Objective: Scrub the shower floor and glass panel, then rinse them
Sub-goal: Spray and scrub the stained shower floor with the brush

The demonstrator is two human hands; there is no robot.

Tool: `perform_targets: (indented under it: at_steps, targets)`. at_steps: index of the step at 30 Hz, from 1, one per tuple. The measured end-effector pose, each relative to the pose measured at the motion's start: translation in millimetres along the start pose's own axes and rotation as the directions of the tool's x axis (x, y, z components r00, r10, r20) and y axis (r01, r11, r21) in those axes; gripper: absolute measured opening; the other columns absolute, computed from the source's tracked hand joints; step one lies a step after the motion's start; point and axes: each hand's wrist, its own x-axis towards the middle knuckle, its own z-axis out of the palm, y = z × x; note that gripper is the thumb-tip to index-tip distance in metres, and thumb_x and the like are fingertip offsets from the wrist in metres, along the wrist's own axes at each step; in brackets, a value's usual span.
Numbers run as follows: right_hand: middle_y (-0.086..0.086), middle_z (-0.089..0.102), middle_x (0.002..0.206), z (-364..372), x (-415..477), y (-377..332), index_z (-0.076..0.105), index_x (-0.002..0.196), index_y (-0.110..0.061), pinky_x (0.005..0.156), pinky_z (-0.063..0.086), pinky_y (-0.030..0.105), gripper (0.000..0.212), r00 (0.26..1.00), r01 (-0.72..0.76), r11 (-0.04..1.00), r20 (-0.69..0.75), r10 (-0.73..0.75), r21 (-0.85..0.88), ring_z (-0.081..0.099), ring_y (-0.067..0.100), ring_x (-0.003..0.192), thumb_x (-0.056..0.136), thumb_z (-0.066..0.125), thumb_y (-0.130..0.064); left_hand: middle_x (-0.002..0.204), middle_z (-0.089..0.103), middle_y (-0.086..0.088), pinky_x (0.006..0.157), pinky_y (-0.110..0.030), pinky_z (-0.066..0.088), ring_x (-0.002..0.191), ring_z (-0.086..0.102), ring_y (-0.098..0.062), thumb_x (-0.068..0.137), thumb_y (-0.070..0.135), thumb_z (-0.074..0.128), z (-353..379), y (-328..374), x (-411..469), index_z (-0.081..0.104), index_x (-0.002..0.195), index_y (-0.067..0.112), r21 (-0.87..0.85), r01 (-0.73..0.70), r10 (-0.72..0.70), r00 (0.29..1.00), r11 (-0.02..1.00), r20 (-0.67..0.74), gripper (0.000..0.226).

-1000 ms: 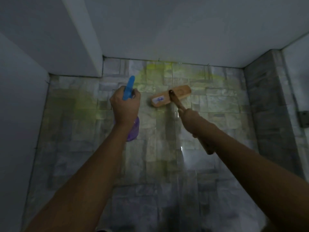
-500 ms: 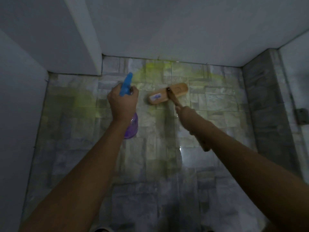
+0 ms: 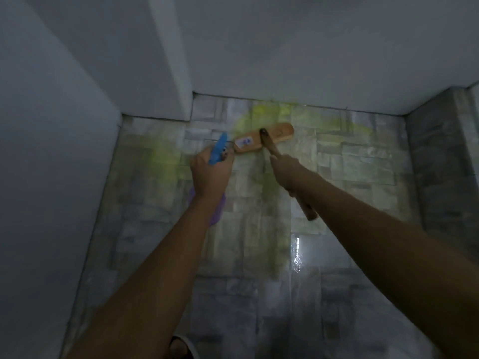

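Note:
The stone-tiled shower floor (image 3: 350, 172) is wet and smeared with yellow-green cleaner near the back wall. A wooden scrub brush head (image 3: 248, 142) rests flat on those tiles, and its dark handle (image 3: 308, 211) runs back through my right hand (image 3: 287, 169), which grips it. My left hand (image 3: 210, 174) holds a purple spray bottle (image 3: 216, 213) with a blue trigger nozzle (image 3: 219, 149), just left of the brush head. No glass panel can be made out.
White walls close in on the left (image 3: 46, 177) and at the back (image 3: 311, 60), with a white corner post (image 3: 171, 60). A darker tiled wall (image 3: 445, 177) stands on the right. A sandalled foot (image 3: 178, 348) shows at the bottom edge.
The brush head has been pushed farther toward the back wall, and both hands have moved forward with it. The spray nozzle is now close beside the brush's left end.

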Motion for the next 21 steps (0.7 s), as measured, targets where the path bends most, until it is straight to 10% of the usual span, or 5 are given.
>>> perform_targets:
  at_steps: [6, 10, 21]
  targets:
    - [0.022, 0.059, 0.115, 29, -42, 13, 0.052, 0.126, 0.0, 0.057, 0.045, 0.029, 0.048, 0.993, 0.073, 0.965, 0.108, -0.047, -0.251, 0.056, 0.026, 0.079, 0.107, 0.024, -0.035, 0.058, 0.06, -0.01, 0.055, -0.031, 0.046, 0.053, 0.056, -0.022, 0.072, 0.021, 0.08, -80, -19, -18, 0.06, 0.062, 0.006, 0.066, 0.135, -0.124, 0.981, 0.989, -0.151, 0.027]
    - [0.024, 0.059, 0.116, 56, -55, -1, 0.053, 0.12, 0.002, 0.072, 0.047, 0.037, 0.05, 0.971, 0.198, 0.913, 0.201, -0.132, -0.356, 0.061, 0.036, 0.096, 0.107, 0.024, -0.035, 0.052, 0.055, -0.019, 0.049, -0.045, 0.049, 0.052, 0.06, -0.038, 0.074, 0.033, 0.065, -127, -40, -35, 0.053, 0.053, 0.01, 0.195, 0.154, -0.1, 0.96, 0.969, -0.261, 0.033]
    - [0.019, 0.06, 0.115, 108, -92, -21, 0.05, 0.128, -0.003, 0.074, 0.05, 0.035, 0.039, 0.91, 0.347, 0.829, 0.37, -0.186, -0.437, 0.062, 0.03, 0.092, 0.107, 0.028, -0.028, 0.049, 0.047, -0.004, 0.045, -0.024, 0.033, 0.044, 0.045, -0.017, 0.082, 0.029, 0.075, -224, -91, -68, 0.051, 0.055, 0.01, 0.184, 0.18, -0.068, 0.868, 0.966, -0.492, 0.041]
